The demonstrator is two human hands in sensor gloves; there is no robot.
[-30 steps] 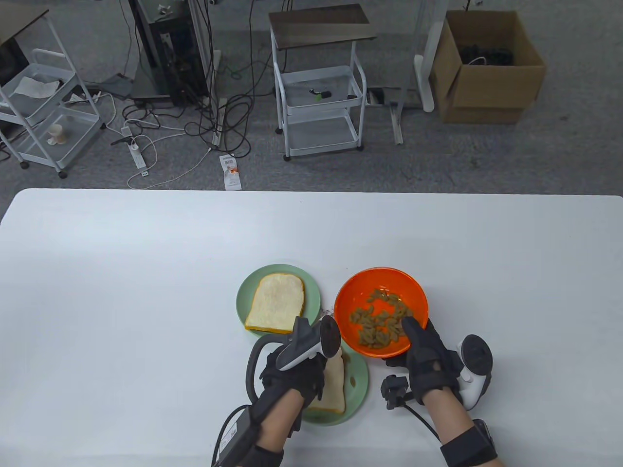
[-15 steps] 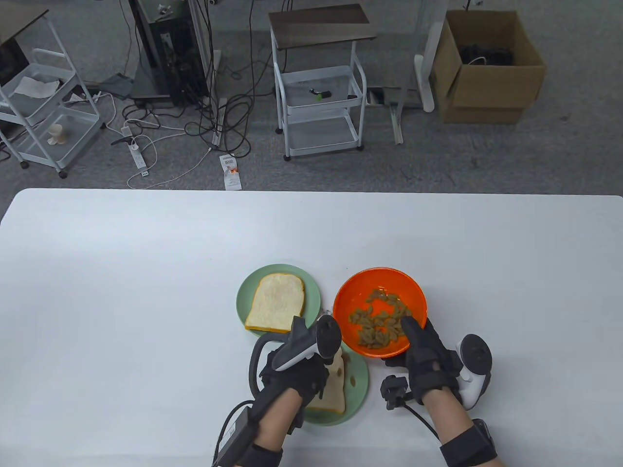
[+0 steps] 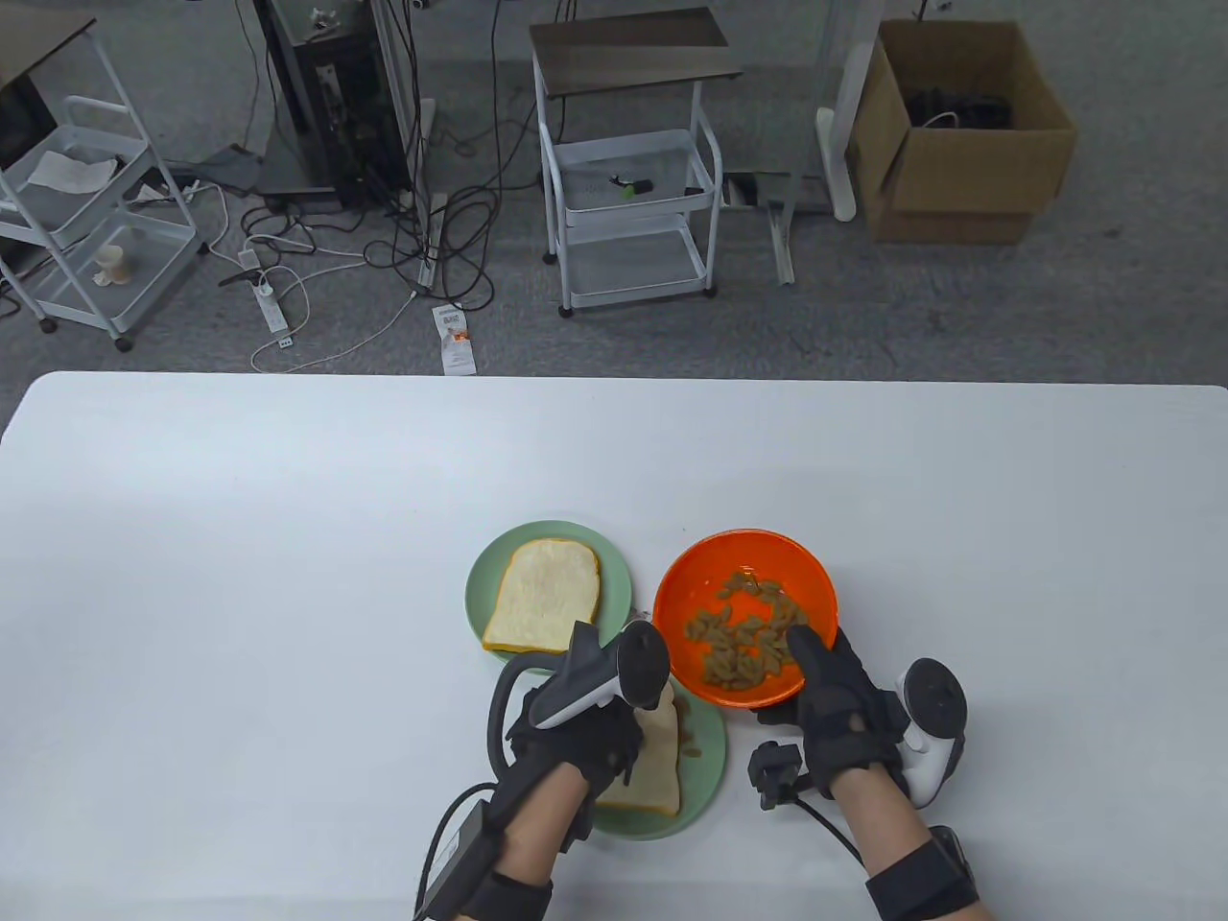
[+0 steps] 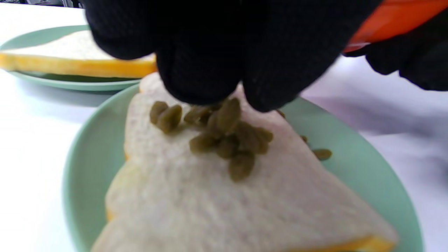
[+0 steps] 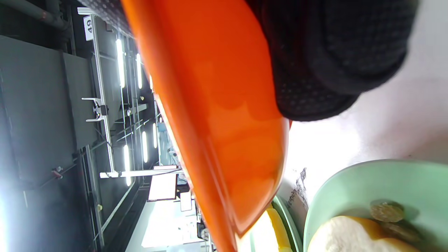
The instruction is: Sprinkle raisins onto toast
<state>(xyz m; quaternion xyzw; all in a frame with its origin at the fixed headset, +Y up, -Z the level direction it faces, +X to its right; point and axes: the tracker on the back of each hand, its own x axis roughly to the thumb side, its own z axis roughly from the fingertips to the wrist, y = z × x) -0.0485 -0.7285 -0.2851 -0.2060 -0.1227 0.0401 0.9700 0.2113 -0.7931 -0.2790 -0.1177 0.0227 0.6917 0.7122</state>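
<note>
The left hand (image 3: 576,739) hovers low over the near toast (image 4: 224,196), its fingers (image 4: 206,70) bunched narrow, tips together, just above a small heap of raisins (image 4: 224,140) on the slice's far end; whether any raisins are pinched between the tips cannot be told. The near toast lies on a green plate (image 3: 705,767) at about 6 o'clock of the table (image 3: 288,576), and a second, bare slice (image 3: 545,595) sits on another green plate (image 3: 480,576) just beyond it, toward 11 o'clock. The right hand (image 3: 839,710) grips the orange bowl (image 3: 739,552) at its near rim, thumb inside, fingers wrapped under the outer wall as the right wrist view shows; the bowl holds more raisins and stands close beside both plates at about 2 o'clock of the near one. The likely trouble is poor spread: the raisins sit clumped in one spot, and one or two already lie off the bread on the plate (image 4: 322,154), so a release from this same position would probably pile more on the heap and roll strays onto the plate or table. The bowl looks slightly tipped in the right hand's grip, and a further tilt could spill raisins toward the plates. The far slice has none yet, so the job seems well short of done.
</note>
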